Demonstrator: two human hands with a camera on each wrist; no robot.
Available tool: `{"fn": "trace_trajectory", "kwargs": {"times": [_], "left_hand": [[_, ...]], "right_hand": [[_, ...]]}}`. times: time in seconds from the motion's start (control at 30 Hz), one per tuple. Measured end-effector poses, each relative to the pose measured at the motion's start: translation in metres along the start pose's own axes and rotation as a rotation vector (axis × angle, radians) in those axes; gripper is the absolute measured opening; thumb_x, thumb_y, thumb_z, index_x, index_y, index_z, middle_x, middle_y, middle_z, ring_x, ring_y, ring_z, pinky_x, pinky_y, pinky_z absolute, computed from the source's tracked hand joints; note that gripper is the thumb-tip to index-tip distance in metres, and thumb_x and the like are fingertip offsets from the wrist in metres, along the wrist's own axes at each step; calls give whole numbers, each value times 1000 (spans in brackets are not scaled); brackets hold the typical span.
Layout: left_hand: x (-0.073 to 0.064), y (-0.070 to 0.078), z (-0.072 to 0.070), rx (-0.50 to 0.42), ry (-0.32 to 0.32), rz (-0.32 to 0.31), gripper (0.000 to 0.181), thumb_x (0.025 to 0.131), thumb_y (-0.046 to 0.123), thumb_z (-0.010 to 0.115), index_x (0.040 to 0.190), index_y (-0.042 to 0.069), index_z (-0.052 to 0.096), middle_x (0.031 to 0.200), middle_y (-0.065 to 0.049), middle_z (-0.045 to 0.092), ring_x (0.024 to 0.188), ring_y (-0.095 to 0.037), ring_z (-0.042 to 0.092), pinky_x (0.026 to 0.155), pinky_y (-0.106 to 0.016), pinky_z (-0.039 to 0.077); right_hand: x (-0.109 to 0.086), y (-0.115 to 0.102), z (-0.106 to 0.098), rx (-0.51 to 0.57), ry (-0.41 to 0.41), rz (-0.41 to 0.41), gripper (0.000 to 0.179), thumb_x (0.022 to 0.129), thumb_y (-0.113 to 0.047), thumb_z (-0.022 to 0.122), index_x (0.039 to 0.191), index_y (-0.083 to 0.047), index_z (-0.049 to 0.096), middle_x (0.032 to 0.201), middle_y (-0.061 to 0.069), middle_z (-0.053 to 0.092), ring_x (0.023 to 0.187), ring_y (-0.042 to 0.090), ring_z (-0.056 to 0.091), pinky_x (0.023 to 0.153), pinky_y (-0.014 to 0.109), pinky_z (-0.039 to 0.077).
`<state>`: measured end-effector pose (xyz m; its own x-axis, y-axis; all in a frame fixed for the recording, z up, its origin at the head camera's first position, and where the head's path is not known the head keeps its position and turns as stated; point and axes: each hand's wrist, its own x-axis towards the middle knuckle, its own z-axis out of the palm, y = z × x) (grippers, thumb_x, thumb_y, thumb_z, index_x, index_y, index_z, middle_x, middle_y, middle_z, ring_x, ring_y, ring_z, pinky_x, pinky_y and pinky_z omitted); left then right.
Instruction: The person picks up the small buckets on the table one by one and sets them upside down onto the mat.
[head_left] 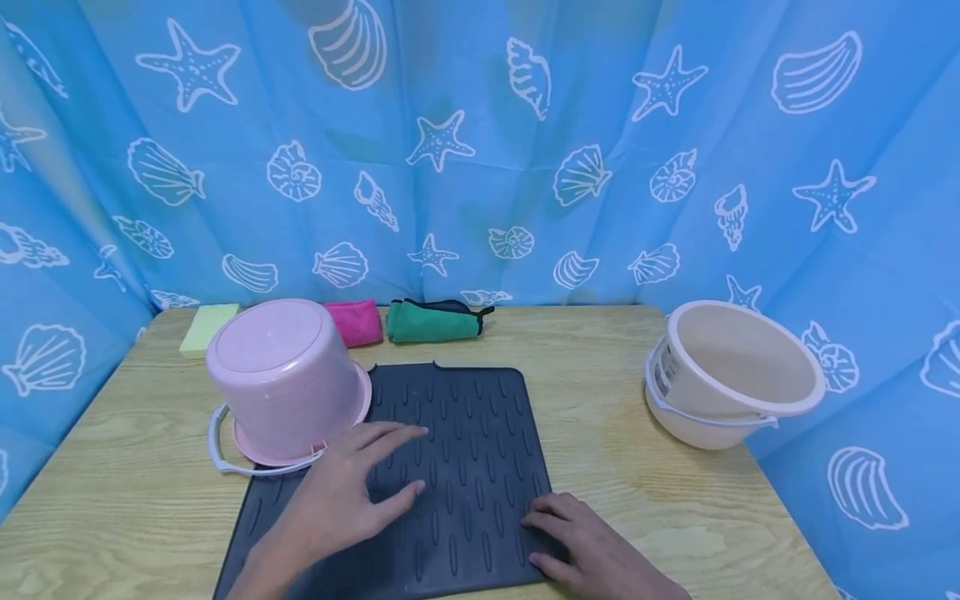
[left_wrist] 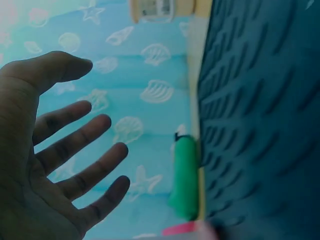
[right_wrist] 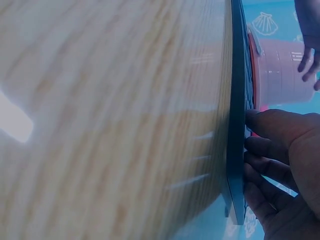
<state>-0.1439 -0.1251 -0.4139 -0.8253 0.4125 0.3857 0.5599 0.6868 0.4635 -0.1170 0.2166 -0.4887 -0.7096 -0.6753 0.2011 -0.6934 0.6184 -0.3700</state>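
Note:
A dark ribbed mat (head_left: 457,467) lies flat on the wooden table. Over its left half hovers my left hand (head_left: 341,487), fingers spread and thumb apart, with nothing held; the left wrist view shows the same bare palm (left_wrist: 55,165). At the mat's near right edge, the fingertips of my right hand (head_left: 585,542) rest on its surface, as the right wrist view also shows beside the mat's edge (right_wrist: 236,125). Upside down, a pink bucket (head_left: 288,383) stands partly on the mat's left side, its pale handle (head_left: 217,450) lying out around the rim.
Behind the mat lie a rolled green cloth (head_left: 431,323), a pink cloth (head_left: 358,323) and a pale yellow sponge (head_left: 206,329). A cream bucket (head_left: 723,375) with a handle stands at the table's right edge. A blue seashell curtain (head_left: 480,200) hangs around the table.

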Motion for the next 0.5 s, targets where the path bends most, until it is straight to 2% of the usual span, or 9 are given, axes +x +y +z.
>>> {"fn": "trace_trajectory", "kwargs": {"times": [0.23,0.43,0.5], "left_hand": [[-17,5,28,-51,-156,-84,53,87,43,75,137,39,58,130,13,58,117,-13,56,96,-47,50],[-24,3,44,-89,-201,-70,44,88,43,74,130,31,66,126,11,60,112,-13,58,91,-49,52],[-26,0,48,-107,-244,-81,43,89,44,73,128,28,67,124,9,61,111,-15,58,90,-50,52]], "right_hand": [[-1,1,2,8,-9,-13,29,97,-31,68,120,-13,69,120,-3,58,106,13,56,86,34,52],[1,2,1,11,-2,-20,28,97,-31,68,119,-14,69,118,-5,58,104,11,55,84,33,52],[2,3,1,12,1,-33,27,97,-29,68,119,-13,69,118,-5,58,103,11,56,83,33,52]]}}
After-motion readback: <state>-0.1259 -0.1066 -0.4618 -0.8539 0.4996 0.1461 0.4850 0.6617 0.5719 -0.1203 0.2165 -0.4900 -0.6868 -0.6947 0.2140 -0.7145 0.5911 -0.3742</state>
